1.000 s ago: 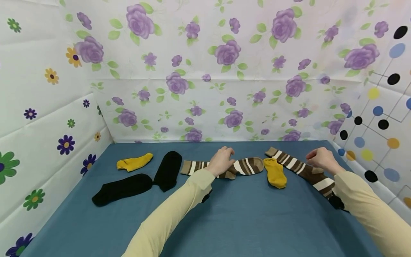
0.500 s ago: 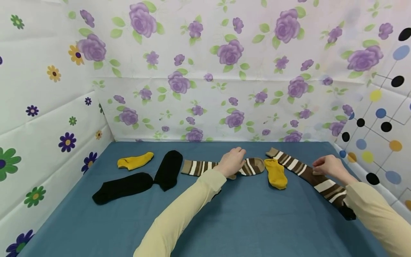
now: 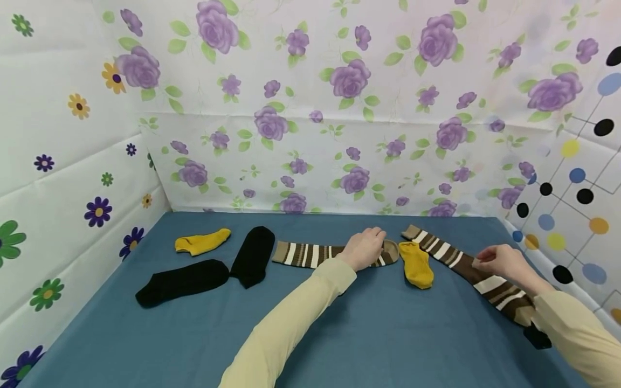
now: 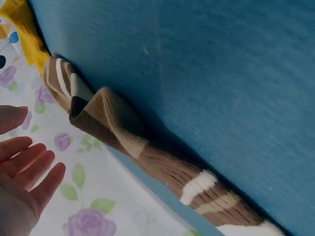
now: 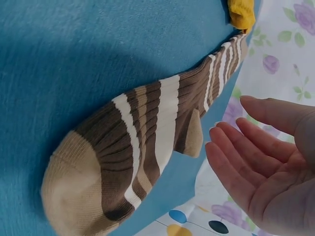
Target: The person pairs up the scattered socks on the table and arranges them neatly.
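Laid out on blue cloth-covered table: long brown-and-white striped knit sock just left of short mustard-yellow sock, second striped sock just right of it. Since a second ago, slid left hand toeward, right beside the yellow sock, fingers straight, holding nothing; drew right hand away from it, fingers loosely spread, empty. Leaves both striped socks flatter; smoothing judged nearly done.

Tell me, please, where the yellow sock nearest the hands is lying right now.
In the head view, the yellow sock lies right of centre on the blue surface, between the two brown striped socks, just right of the left hand.
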A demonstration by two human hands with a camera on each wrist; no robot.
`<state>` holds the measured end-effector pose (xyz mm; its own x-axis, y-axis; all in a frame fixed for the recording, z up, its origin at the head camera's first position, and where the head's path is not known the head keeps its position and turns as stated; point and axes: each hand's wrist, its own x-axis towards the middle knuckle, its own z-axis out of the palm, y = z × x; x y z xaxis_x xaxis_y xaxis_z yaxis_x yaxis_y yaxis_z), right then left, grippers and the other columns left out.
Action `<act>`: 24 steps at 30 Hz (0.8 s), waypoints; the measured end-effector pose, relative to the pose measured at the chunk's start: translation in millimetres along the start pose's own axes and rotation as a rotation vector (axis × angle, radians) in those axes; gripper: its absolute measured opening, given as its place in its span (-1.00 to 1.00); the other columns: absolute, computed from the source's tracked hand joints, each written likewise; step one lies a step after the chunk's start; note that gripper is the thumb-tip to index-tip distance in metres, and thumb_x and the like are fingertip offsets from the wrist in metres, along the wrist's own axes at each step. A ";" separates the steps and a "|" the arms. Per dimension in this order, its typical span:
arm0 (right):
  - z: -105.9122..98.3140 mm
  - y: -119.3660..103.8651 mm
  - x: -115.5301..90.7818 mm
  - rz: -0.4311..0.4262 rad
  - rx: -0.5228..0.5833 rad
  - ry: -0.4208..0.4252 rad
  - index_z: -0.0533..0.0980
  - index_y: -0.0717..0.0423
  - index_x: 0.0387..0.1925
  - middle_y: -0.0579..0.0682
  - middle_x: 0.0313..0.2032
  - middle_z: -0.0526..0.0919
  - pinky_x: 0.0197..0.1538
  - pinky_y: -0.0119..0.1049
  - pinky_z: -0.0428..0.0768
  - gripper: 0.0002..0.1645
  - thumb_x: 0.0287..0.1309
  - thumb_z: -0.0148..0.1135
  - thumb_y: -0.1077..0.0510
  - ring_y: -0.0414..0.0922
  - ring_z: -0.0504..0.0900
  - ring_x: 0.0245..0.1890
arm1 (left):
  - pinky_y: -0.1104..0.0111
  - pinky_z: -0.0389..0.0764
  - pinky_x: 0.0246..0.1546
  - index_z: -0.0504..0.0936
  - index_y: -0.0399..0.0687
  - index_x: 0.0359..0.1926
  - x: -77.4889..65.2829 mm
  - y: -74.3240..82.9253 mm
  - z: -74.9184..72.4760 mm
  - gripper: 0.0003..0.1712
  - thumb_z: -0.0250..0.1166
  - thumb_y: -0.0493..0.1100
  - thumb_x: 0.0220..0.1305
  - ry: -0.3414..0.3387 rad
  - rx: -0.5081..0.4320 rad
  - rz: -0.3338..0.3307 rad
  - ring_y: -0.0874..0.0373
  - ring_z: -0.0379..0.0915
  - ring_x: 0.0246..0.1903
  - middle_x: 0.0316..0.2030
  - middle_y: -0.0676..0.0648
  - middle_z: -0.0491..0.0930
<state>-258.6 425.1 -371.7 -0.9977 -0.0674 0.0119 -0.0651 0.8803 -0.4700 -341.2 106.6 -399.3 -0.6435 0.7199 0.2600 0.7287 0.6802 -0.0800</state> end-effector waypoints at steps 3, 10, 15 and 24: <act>-2.3 2.3 -3.2 0.001 -0.009 -0.006 0.50 0.48 -0.22 0.17 -0.39 0.58 -0.43 -0.12 0.52 -0.54 0.04 0.27 0.10 0.07 0.54 -0.41 | 0.51 0.44 -0.25 0.44 -0.08 0.09 7.0 4.7 3.6 -0.66 0.09 -0.13 0.32 -0.005 0.019 0.011 0.16 0.36 -0.04 0.02 -0.04 0.40; -1.8 5.6 -7.7 0.025 -0.033 -0.049 0.50 0.46 -0.22 0.22 -0.35 0.56 -0.46 -0.17 0.51 -0.59 0.00 0.30 0.16 0.02 0.54 -0.44 | 0.49 0.45 -0.26 0.40 0.00 0.13 19.9 15.2 13.1 -0.65 0.05 -0.12 0.34 -0.045 0.064 0.004 0.18 0.32 0.00 0.08 0.00 0.36; -2.0 5.5 -9.8 0.025 -0.074 -0.050 0.52 0.44 -0.24 0.21 -0.35 0.56 -0.43 -0.10 0.49 -0.57 -0.03 0.33 0.13 0.12 0.52 -0.37 | 0.42 0.43 -0.17 0.38 0.03 0.17 28.7 21.9 16.3 -0.63 0.00 -0.12 0.36 -0.084 0.089 -0.001 0.17 0.28 0.05 0.13 0.02 0.32; 0.4 7.8 -16.3 -0.006 -0.098 -0.050 0.53 0.39 -0.36 0.08 -0.43 0.55 -0.44 -0.11 0.47 -0.69 -0.04 0.33 0.18 0.04 0.50 -0.44 | 0.36 0.35 -0.04 0.28 0.06 0.27 43.4 32.1 16.8 -0.57 -0.17 -0.09 0.43 -0.137 0.133 -0.009 0.18 0.17 0.15 0.23 0.05 0.21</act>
<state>-242.9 432.9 -375.9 -0.9951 -0.0945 -0.0308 -0.0757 0.9212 -0.3816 -349.7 162.0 -406.8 -0.6823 0.7196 0.1286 0.6913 0.6924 -0.2067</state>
